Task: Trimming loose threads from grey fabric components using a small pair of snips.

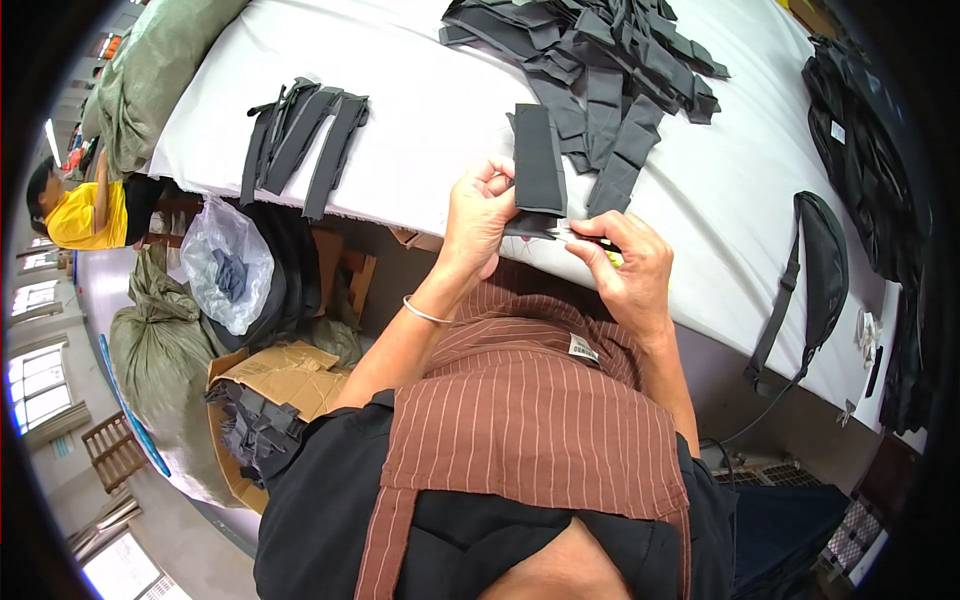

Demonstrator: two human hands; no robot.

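Over the table's near edge, my left hand point(478, 212) pinches a dark grey fabric strip point(540, 160) by its left side, near the lower end. The strip stands out flat, pointing away from me. My right hand point(632, 262) is closed round a small tool that looks like thread snips point(563, 231); pale metal tips and a bit of yellow-green show past the fingers. Those tips meet the strip's lower end. Most of the tool is hidden in my palm. Beyond the strip spreads a loose pile of similar dark strips point(605, 85).
Several strips point(300, 140) lie at left on the white-covered table point(420, 110). A black bag point(822, 270) and dark fabric pieces point(860, 150) lie at right. Below left are a lined bin point(225, 265), a cardboard box point(285, 375) and sacks point(165, 340). A person in yellow point(90, 212) is farther left.
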